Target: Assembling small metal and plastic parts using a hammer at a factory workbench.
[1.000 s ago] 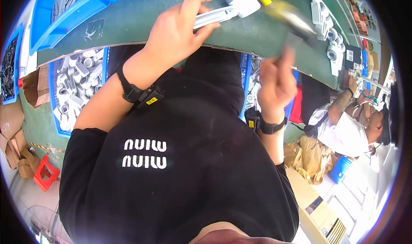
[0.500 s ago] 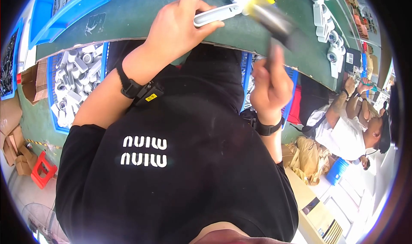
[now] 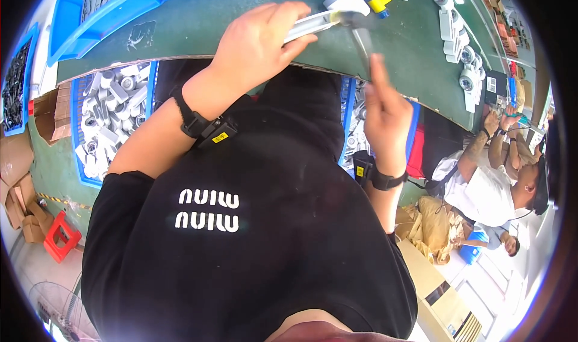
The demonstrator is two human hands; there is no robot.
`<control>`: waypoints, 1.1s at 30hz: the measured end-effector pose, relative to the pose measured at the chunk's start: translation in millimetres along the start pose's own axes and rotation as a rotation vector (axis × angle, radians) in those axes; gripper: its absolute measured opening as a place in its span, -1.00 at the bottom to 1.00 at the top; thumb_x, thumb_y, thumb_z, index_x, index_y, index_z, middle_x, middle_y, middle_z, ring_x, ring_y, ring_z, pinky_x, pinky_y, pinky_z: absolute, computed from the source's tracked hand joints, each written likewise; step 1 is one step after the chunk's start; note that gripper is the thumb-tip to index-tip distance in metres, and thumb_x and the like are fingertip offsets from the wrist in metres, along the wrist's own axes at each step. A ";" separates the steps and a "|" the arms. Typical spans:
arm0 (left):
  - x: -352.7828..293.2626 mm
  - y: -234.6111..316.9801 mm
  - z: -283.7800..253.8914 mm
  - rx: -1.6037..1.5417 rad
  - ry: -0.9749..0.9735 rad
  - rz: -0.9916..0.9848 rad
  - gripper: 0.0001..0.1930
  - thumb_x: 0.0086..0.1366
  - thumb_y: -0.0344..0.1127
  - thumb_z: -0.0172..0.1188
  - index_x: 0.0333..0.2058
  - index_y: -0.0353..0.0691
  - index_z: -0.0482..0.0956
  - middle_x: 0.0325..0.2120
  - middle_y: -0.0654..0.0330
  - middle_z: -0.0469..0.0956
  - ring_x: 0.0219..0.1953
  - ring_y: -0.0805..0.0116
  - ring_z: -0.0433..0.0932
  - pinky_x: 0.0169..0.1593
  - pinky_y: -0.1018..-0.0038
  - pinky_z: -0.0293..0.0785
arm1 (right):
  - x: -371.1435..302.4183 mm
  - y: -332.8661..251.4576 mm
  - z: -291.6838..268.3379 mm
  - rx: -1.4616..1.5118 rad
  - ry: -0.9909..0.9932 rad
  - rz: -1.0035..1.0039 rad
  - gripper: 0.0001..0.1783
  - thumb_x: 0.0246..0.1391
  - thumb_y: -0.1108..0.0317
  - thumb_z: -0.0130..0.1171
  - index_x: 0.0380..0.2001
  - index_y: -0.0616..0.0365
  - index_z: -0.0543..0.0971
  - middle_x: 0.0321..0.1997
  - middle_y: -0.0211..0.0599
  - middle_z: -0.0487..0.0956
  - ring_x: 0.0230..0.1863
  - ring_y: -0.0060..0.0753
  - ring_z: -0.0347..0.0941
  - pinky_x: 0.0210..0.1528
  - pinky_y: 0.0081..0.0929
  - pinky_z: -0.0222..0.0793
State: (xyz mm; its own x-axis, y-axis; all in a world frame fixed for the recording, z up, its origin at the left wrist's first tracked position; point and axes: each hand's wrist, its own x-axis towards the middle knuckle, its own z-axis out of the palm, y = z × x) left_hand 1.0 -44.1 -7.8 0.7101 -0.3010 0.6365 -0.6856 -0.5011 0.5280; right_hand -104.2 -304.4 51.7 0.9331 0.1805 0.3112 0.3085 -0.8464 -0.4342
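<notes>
My left hand (image 3: 265, 38) is closed around a long white plastic housing (image 3: 312, 26), which it steadies over the green table. Just beyond the housing's far end is a white rounded part (image 3: 347, 1); whether the two are joined I cannot tell. In my right hand (image 3: 386, 114) is a hammer (image 3: 362, 42), gripped by its handle. Its head is smeared by motion and lies at the far end of the housing, near the rounded part. A yellow-and-blue tool (image 3: 380, 3) lies on the table just right of them.
Blue bins of white parts (image 3: 114, 110) stand below the table edge. A large blue tray (image 3: 99, 32) sits at the far left. White round-headed assemblies (image 3: 454, 41) line the table's right side. Co-workers (image 3: 481, 179) work at the right. A red stool (image 3: 62, 236) stands lower left.
The hammer has swung down and left onto the housing's far end, and my right hand has lowered slightly. My left hand and the housing have shifted a little right.
</notes>
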 end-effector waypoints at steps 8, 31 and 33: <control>3.2 6.0 -16.6 -0.051 -0.109 0.087 -0.69 0.31 -0.33 0.46 -0.03 -0.29 0.65 -0.18 -0.03 0.68 -0.12 -0.14 0.67 -0.03 0.10 0.65 | -13.9 -4.1 -4.7 0.650 0.319 0.175 -0.42 0.48 0.50 0.14 0.51 0.27 0.44 -0.36 -0.43 0.61 -0.41 -0.68 0.44 -0.32 -0.64 0.39; 85.5 -3.5 -97.0 0.126 0.007 -0.074 -0.85 0.36 -0.36 0.32 -0.12 -0.20 0.70 -0.23 -0.04 0.74 -0.16 -0.16 0.74 -0.11 0.07 0.69 | -5.2 -7.4 19.0 0.958 0.232 0.458 -0.38 0.47 0.52 0.14 0.54 0.27 0.38 -0.32 -0.56 0.57 -0.45 -0.83 0.32 -0.42 -0.76 0.20; 104.1 -57.2 -131.2 0.414 -0.051 -0.142 -0.76 0.38 -0.35 0.14 -0.08 -0.16 0.73 -0.15 -0.11 0.74 -0.06 -0.16 0.74 -0.01 -0.01 0.69 | -9.6 -3.5 18.9 0.927 0.264 0.514 -0.38 0.47 0.53 0.13 0.54 0.26 0.38 -0.33 -0.58 0.56 -0.45 -0.83 0.32 -0.43 -0.76 0.20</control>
State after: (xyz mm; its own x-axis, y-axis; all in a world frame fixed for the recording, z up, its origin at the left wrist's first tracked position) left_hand 93.1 59.7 102.0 0.8067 -0.2401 0.5400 -0.4662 -0.8200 0.3320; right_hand -110.7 -293.6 34.3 0.9553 -0.2937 0.0343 0.0163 -0.0633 -0.9979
